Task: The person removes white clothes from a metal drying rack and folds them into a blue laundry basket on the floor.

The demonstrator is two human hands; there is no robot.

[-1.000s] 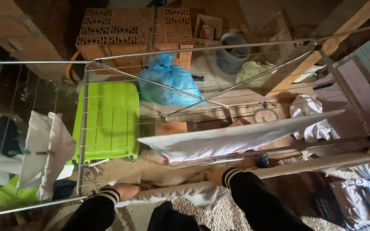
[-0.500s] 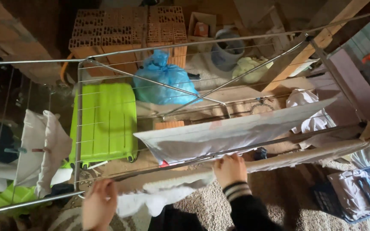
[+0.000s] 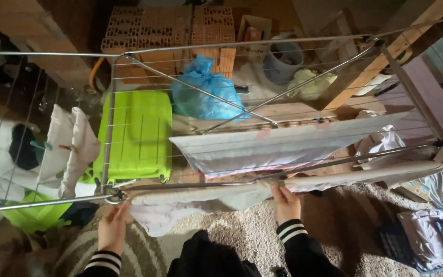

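White cloth (image 3: 201,205), thin and limp, hangs over the nearest rail of the metal drying rack (image 3: 190,87). It sags below the rail in soft folds, so it is draped rather than stretched.

Head view, only one:
- Left hand (image 3: 113,228): fingers curled up at the cloth's left end, next to the rack's corner joint. Looks like a pinch on the hem; how tightly it is closed cannot be told from this angle.
- Right hand (image 3: 285,204): fingers closed over the cloth at the rail, thumb side up, gripping fabric against the bar. Both sleeves are dark with striped cuffs.
- Hands are set well apart along the rail, which spreads the piece flat along the bar instead of leaving it bunched.
- Second white sheet (image 3: 283,146) lies across the thin wires one level in, taut and smooth, long edge parallel to the rail.
- Rack: shiny tube frame, thin parallel wires, diagonal struts meeting near the middle.
- Left wing holds more pale laundry (image 3: 70,149), pegged and hanging in folds.
- Beneath the rack: lime green hard plastic case (image 3: 137,133), ribbed; blue plastic bag (image 3: 203,95), crinkled and knotted; hollow clay bricks (image 3: 175,31) stacked behind.
- Floor: shaggy beige rug (image 3: 242,236). Blue laundry basket (image 3: 426,238) with folded cloth at lower right.
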